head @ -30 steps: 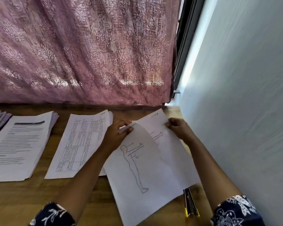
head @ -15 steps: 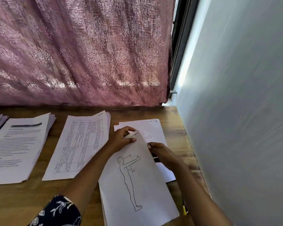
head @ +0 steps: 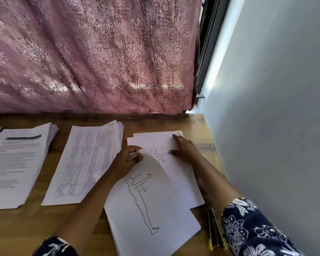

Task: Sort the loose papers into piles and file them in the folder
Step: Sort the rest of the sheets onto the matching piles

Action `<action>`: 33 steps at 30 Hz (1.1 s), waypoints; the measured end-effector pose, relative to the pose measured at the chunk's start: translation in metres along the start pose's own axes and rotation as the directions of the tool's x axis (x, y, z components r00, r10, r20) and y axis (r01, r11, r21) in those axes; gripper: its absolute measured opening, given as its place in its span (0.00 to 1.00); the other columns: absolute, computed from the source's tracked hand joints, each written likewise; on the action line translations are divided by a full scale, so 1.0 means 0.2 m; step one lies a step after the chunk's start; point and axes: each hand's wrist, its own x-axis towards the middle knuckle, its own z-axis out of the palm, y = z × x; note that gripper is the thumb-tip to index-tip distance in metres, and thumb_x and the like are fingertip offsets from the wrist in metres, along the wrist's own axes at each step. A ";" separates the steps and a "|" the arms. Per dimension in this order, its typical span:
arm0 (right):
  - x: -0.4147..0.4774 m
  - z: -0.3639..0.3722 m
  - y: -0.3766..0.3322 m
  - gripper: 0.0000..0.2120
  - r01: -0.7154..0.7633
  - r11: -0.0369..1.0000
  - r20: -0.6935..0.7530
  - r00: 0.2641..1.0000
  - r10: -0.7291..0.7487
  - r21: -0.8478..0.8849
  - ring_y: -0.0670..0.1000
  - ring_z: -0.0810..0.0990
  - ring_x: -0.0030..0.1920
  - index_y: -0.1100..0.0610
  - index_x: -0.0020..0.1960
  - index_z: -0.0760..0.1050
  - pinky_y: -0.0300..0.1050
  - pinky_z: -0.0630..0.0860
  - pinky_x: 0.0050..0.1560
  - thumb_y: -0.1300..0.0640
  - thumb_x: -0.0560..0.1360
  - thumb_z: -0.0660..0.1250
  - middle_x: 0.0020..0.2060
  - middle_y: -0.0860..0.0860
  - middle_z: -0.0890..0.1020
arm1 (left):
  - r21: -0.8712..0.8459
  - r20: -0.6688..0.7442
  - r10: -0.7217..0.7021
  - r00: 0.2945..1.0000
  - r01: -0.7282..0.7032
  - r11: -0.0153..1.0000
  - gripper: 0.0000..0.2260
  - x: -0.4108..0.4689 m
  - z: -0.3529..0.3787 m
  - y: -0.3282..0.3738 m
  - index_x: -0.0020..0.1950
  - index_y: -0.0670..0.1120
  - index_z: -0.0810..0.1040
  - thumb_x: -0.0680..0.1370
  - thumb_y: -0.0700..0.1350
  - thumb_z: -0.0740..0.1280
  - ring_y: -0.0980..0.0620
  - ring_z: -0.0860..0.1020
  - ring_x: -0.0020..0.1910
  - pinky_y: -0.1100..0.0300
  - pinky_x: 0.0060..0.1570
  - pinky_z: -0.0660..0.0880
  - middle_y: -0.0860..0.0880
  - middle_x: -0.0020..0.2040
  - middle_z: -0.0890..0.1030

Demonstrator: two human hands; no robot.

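On the wooden counter we record, left to right, a text pile, a table pile and a figure-drawing pile. The left hand pinches the top edge of a curled figure sheet; the right hand lies flat, fingers straight, on that pile.

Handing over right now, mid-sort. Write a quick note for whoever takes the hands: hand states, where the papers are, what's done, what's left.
Left hand pinches the curled top edge of the figure sheet that tops the near stack.
Right hand lies flat on the figure pile, fingers straight.
Done: text pile and table-form pile lie side by side on the desk, left of the figure pile.
Left: sort the near stack, then file everything; no folder is in view.
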 end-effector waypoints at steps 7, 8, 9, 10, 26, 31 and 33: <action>-0.07 0.09 -0.06 0.31 0.071 0.993 -0.294 0.955 -0.040 0.098 0.59 0.75 0.60 0.54 0.75 0.60 0.50 0.71 0.56 0.60 0.75 0.66 0.60 0.57 0.79 | 0.004 -0.049 0.026 0.998 -0.026 1.000 0.13 0.01 0.00 -0.02 0.64 0.49 0.74 0.79 0.44 0.65 0.55 0.71 0.59 0.80 0.43 0.67 0.54 0.63 0.72; -0.10 0.08 -0.09 0.30 0.078 0.988 -0.343 0.939 -0.026 0.137 0.61 0.77 0.54 0.53 0.74 0.63 0.49 0.72 0.49 0.63 0.74 0.66 0.55 0.58 0.81 | 0.000 -0.053 0.036 0.998 -0.036 0.999 0.13 0.02 0.00 0.01 0.63 0.49 0.73 0.79 0.43 0.65 0.56 0.70 0.59 0.81 0.43 0.67 0.55 0.63 0.71; -0.13 0.07 -0.12 0.29 0.095 0.979 -0.379 0.925 -0.020 0.181 0.61 0.78 0.49 0.53 0.73 0.65 0.48 0.71 0.45 0.64 0.74 0.66 0.50 0.59 0.82 | 0.001 -0.058 0.056 0.997 -0.056 0.998 0.13 0.03 0.00 0.03 0.64 0.49 0.73 0.79 0.43 0.65 0.56 0.69 0.60 0.81 0.44 0.67 0.55 0.64 0.70; -0.17 0.06 -0.15 0.27 0.118 0.966 -0.399 0.917 -0.017 0.230 0.60 0.78 0.45 0.54 0.72 0.66 0.46 0.70 0.42 0.64 0.74 0.66 0.46 0.58 0.82 | 0.003 -0.061 0.073 0.995 -0.073 0.997 0.13 0.04 0.00 0.06 0.63 0.49 0.73 0.79 0.43 0.66 0.56 0.69 0.60 0.78 0.48 0.67 0.54 0.65 0.70; -0.40 -0.10 -0.16 0.22 0.026 0.575 -0.092 0.992 0.085 0.818 0.47 0.77 0.61 0.46 0.75 0.60 0.48 0.74 0.63 0.50 0.82 0.57 0.62 0.48 0.78 | -0.295 0.155 0.087 0.984 -0.038 0.955 0.16 0.23 -0.05 0.23 0.60 0.52 0.77 0.75 0.39 0.71 0.53 0.81 0.53 0.59 0.48 0.79 0.51 0.56 0.81; -0.11 -0.11 -0.03 0.26 -0.104 0.912 -0.212 0.956 0.201 0.396 0.55 0.72 0.67 0.54 0.74 0.62 0.47 0.69 0.64 0.52 0.79 0.64 0.69 0.54 0.73 | -0.187 0.208 0.018 0.978 0.022 0.982 0.09 0.27 -0.07 0.22 0.53 0.48 0.82 0.74 0.47 0.72 0.50 0.83 0.47 0.52 0.51 0.79 0.51 0.48 0.85; -0.02 -0.09 0.01 0.33 -0.108 0.972 -0.139 0.980 0.139 0.208 0.56 0.64 0.73 0.54 0.77 0.55 0.51 0.65 0.68 0.50 0.77 0.66 0.74 0.53 0.64 | -0.173 0.216 0.013 0.976 0.025 0.985 0.10 0.29 -0.05 0.22 0.52 0.47 0.82 0.73 0.49 0.72 0.49 0.83 0.47 0.53 0.50 0.78 0.49 0.47 0.85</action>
